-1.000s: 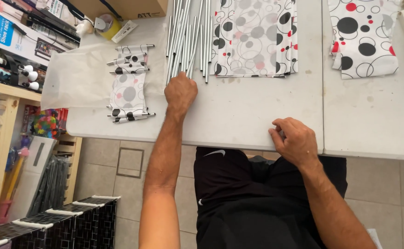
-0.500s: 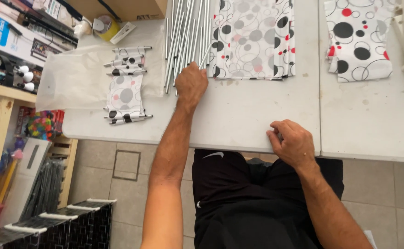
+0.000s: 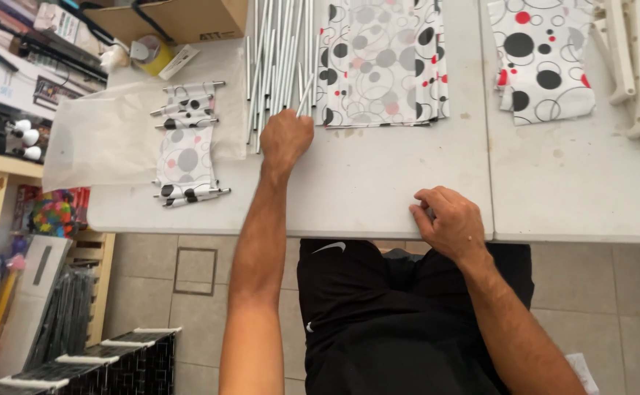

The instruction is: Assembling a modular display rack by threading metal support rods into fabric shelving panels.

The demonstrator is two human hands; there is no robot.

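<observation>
At the back of the white counter point(image 3: 378, 183), the left hand point(image 3: 285, 139) has its fingers curled shut around one thin metal rod point(image 3: 306, 93), lifted at a slant off the pile of metal rods point(image 3: 276, 51). The rod's lower end is hidden inside the fist, and the pile runs off the top of the view. The right hand point(image 3: 448, 222) sits loosely curled on the near counter edge, holding nothing that I can see. Between the two hands the surface is bare, with spotted fabric sheets point(image 3: 382, 62) just right of the rods.
</observation>
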